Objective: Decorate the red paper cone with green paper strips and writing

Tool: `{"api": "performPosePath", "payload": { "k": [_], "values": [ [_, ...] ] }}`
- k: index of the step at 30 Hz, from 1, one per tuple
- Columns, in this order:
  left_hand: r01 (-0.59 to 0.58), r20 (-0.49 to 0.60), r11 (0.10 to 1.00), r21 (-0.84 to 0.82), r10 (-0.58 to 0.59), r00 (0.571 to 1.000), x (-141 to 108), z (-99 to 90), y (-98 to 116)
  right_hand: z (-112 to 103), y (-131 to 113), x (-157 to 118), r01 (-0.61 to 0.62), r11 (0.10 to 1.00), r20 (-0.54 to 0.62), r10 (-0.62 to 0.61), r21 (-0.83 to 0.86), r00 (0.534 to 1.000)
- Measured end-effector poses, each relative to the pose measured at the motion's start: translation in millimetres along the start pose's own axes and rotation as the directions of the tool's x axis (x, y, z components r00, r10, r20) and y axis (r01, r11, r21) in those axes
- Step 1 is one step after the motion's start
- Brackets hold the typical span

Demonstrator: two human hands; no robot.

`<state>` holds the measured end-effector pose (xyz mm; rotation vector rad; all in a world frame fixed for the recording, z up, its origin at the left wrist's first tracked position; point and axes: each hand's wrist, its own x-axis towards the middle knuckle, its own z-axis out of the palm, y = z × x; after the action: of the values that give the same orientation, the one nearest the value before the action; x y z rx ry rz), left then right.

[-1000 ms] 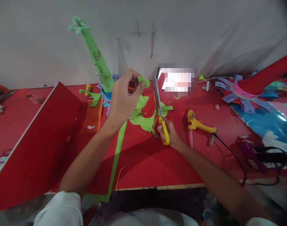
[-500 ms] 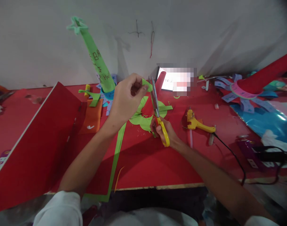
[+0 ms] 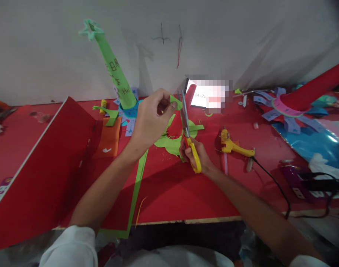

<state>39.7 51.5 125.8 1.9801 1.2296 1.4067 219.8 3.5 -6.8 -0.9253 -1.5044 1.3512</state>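
Observation:
My left hand (image 3: 154, 116) pinches a small piece of green paper (image 3: 175, 101) between thumb and fingertips, above the table. Closed around the yellow handles of the scissors (image 3: 193, 154) is my right hand (image 3: 199, 154). The scissor blades point up, close against the right edge of the green paper; whether they are cutting into it I cannot tell. Below and behind both hands lies a green paper flower shape (image 3: 169, 142) with a red paper cone (image 3: 175, 128) standing at its middle, partly hidden by the hands and blades.
A yellow glue gun (image 3: 236, 148) with a black cord lies at right. A green paper cone (image 3: 113, 70) topped by a star stands at back left. A red board (image 3: 52, 163) leans up at left. A lit screen (image 3: 198, 96) rests against the wall. Green strips (image 3: 138, 178) hang over the table edge.
My left hand and the green paper have moved slightly right and down. The scissors have shifted a little to the right, and their blades look closer together.

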Motion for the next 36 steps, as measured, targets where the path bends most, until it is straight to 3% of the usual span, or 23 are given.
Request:
{"api": "performPosePath", "payload": {
  "k": [12, 16, 20, 24, 27, 29, 31, 33, 36],
  "values": [
    [0.001, -0.024, 1.0, -0.008, -0.001, 1.0, -1.0, 5.4, -1.3, 1.2, 0.5, 0.2, -0.015, 1.0, -0.06, 0.014, -0.009, 0.998],
    [0.01, -0.065, 0.999, -0.047, -0.013, 0.998, -5.3, -0.3, 14.2, -2.6, -2.1, 3.2, -0.025, 0.981, -0.129, 0.0, -0.191, 0.992],
    [-0.052, -0.198, 0.999, 0.009, 0.053, 0.979, -16.2, -9.7, 43.1, -4.3, -6.9, 5.4, -0.048, 0.884, -0.176, -0.04, -0.466, 0.984],
    [-0.113, -0.149, 0.992, 0.063, 0.121, 0.981, -23.7, -13.9, 62.4, 4.8, -10.5, 0.1, 0.007, 0.643, -0.026, -0.042, -0.766, 0.999],
    [-0.173, -0.046, 0.984, 0.039, 0.175, 0.984, -23.7, -10.9, 64.8, 14.7, -11.9, -5.3, 0.164, 0.508, 0.175, -0.027, -0.846, 0.984],
    [-0.162, 0.0, 0.987, -0.016, 0.162, 0.987, -22.9, -5.4, 61.4, 19.6, -11.7, -7.3, 0.27, 0.489, 0.292, -0.033, -0.829, 0.956],
    [-0.06, 0.026, 0.985, -0.16, 0.065, 0.998, -23.3, 3.1, 53.5, 22.5, -10.6, -7.7, 0.326, 0.502, 0.363, -0.027, -0.801, 0.931],
    [0.048, 0.056, 0.954, -0.297, -0.033, 0.998, -26.4, 14.0, 40.7, 23.2, -9.4, -7.5, 0.354, 0.531, 0.404, -0.023, -0.77, 0.914],
    [0.113, 0.076, 0.931, -0.346, -0.092, 0.993, -36.2, 31.3, 14.8, 21.0, -10.4, -7.8, 0.392, 0.615, 0.437, -0.084, -0.684, 0.895]
  ]
}}
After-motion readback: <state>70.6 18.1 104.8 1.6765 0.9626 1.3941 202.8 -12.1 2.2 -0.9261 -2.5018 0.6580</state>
